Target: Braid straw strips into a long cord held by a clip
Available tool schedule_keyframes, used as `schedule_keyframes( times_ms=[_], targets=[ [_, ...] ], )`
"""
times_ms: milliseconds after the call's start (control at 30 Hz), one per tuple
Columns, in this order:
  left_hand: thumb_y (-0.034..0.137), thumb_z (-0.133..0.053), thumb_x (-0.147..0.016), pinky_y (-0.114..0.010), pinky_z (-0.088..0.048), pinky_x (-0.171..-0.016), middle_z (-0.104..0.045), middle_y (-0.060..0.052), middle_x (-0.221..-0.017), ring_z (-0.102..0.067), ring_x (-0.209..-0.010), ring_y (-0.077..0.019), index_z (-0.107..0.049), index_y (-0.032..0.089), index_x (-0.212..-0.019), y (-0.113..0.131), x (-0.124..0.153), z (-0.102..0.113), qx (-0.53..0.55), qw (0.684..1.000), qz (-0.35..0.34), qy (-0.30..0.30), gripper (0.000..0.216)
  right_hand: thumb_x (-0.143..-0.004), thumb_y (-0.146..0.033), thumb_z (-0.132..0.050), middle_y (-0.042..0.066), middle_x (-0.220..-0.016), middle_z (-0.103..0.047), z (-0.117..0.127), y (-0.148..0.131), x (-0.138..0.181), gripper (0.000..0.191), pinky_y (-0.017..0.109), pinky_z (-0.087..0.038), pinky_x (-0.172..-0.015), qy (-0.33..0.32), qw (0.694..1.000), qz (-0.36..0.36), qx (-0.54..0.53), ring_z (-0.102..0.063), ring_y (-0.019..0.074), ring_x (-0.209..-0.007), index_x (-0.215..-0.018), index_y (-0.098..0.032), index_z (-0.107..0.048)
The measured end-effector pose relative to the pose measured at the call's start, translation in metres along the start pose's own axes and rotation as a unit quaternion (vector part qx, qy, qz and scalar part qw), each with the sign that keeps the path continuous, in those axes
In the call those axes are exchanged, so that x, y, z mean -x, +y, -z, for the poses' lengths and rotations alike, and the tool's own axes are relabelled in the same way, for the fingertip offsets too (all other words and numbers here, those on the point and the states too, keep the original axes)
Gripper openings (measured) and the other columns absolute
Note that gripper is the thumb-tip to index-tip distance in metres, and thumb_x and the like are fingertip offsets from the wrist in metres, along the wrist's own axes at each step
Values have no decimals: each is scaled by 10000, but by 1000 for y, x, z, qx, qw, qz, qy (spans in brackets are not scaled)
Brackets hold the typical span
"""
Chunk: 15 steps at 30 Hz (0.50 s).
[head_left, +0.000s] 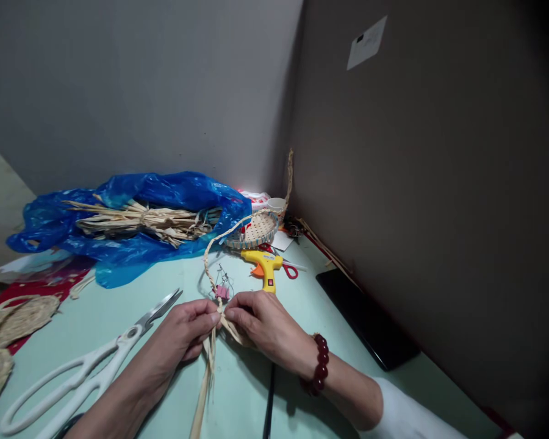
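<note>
A braided straw cord (207, 261) runs from the back of the table down to my fingers, with loose flat strands (211, 360) hanging below. My left hand (193, 326) pinches the braid's lower end from the left. Close beside it, my right hand (260, 317) closes thumb and finger on a strand that spreads to the right. A pink binder clip (222, 292) sits on the braid just above my fingertips. Around my right wrist is a dark red bead bracelet (321, 364).
White-handled scissors (112, 350) lie left of my hands. Behind them are a yellow glue gun (266, 262), a woven basket (256, 230) and a blue plastic bag (165, 186) holding a straw bundle (141, 221). A black flat device (366, 317) lies along the right wall. Coiled straw pieces (22, 320) rest at left.
</note>
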<state>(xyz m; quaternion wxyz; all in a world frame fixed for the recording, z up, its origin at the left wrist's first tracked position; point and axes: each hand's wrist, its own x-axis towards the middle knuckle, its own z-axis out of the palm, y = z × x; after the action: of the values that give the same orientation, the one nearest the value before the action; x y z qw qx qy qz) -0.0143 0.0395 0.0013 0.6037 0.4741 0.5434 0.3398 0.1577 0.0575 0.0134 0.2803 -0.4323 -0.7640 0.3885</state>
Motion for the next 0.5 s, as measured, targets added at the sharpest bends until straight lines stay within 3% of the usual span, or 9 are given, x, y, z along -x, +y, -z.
schedule_keyframes(
  times_ms=[300,400,500],
  targets=[
    [411,-694,-710,-204,-81,-434,-275,113,-541,-157,-458,-49,-500,186,-664,2,1,-1,-4,1000,2,10,300,-800,-162,-486,-5,-602,-570,4,-5,-1,165,203,-306,-531,-11,999,-35,15,-456,88,-557,-688,-130,-603],
    [413,-696,-704,-202,-81,-424,-274,115,-520,-157,-441,-45,-513,185,-644,1,1,-4,-4,1000,-9,18,299,-820,-160,-473,4,-612,-589,2,-9,3,165,218,-298,-534,17,997,-32,64,-471,98,-560,-694,-145,-580],
    [414,-694,-690,-202,-71,-405,-266,121,-447,-152,-398,-38,-517,186,-592,-2,-2,-6,2,999,-21,35,305,-869,-190,-479,23,-694,-622,-8,-10,12,143,243,-319,-561,63,987,16,146,-508,125,-603,-778,-156,-583]
  ],
)
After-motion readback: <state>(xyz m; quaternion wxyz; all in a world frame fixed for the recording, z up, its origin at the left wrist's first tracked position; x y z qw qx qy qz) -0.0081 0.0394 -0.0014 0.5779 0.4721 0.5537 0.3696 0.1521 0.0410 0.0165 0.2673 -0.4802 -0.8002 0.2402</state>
